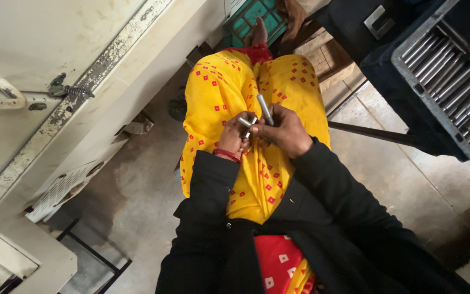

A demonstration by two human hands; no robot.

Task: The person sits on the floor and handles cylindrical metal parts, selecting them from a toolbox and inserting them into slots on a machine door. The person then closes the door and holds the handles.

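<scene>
Hands meet over the lap, at about the picture's centre. The left hand is closed round a short metal pin; the right hand pinches a longer metal rod that points up toward twelve o'clock. The two pieces sit just beside each other, seemingly being checked or fitted together. At two o'clock a grey crate holds many similar rods. A next move would likely call for steady alignment of the pieces.
</scene>
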